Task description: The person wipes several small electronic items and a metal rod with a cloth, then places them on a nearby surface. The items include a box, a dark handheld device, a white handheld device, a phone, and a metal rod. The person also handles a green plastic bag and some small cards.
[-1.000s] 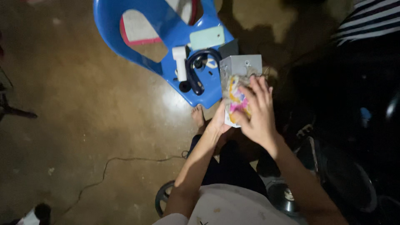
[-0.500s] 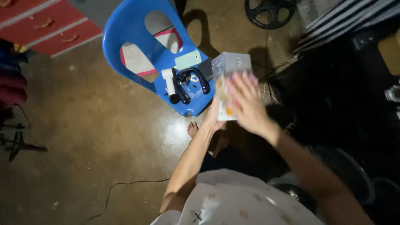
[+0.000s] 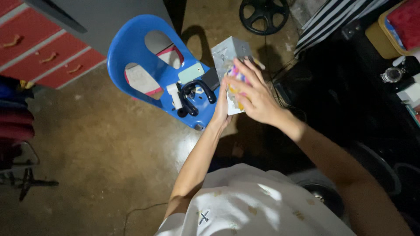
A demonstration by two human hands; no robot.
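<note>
Nearest, a white shirt [image 3: 245,205] with small pale marks, both bare arms reaching forward from it.

Left hand [image 3: 222,111]: palm pressed against the near left edge of a colourful printed packet [image 3: 235,89], fingers curled up behind it; gripping the packet.

Right hand [image 3: 253,94]: fingers spread wide and laid flat over the packet's front, covering most of it. Pink, yellow and white print shows between the fingers.

Grey metal box [image 3: 229,51]: just behind the packet, touching or nearly touching its top edge; tilted, one corner toward the camera. Contents cannot be told.

Blue plastic chair [image 3: 140,52], just left of the hands, serving as a tray. On its seat: a pale green phone [image 3: 190,72], a white cylindrical item [image 3: 176,94], a black curved neckband-like device [image 3: 192,94], a small dark block [image 3: 211,78].

Further off: red drawers [image 3: 39,57] at upper left, a black wheel [image 3: 264,13] on the brown floor [image 3: 87,144], a wristwatch [image 3: 391,75] at far right.
</note>
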